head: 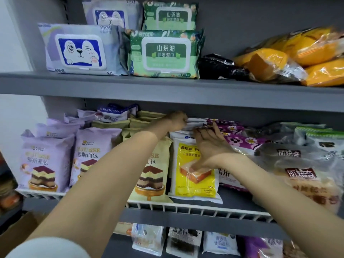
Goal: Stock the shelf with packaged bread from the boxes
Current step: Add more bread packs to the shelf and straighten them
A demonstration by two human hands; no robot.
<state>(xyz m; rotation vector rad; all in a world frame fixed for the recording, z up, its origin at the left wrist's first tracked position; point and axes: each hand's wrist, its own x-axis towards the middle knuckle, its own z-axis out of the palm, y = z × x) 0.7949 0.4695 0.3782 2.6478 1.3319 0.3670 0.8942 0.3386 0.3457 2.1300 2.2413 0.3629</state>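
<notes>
Reaching deep into the middle shelf (186, 211), both hands work at a row of white and yellow bread packs (195, 170) standing on edge behind the white wire rail. The left hand (177, 121) is curled over the top edges of the packs at the back of that row, pinching them. The right hand (209, 144) lies just in front with its fingers bent down onto the tops of the nearer packs, gripping their upper edge. To the left of the row stand tan cake bread packs (152, 175), and further left lilac ones (46, 164). To the right lie purple flowered packs (240, 138) and clear bags of rolls (301, 175). On the upper shelf sit packs of wet wipes (163, 53) and orange bagged buns (297, 53)
</notes>
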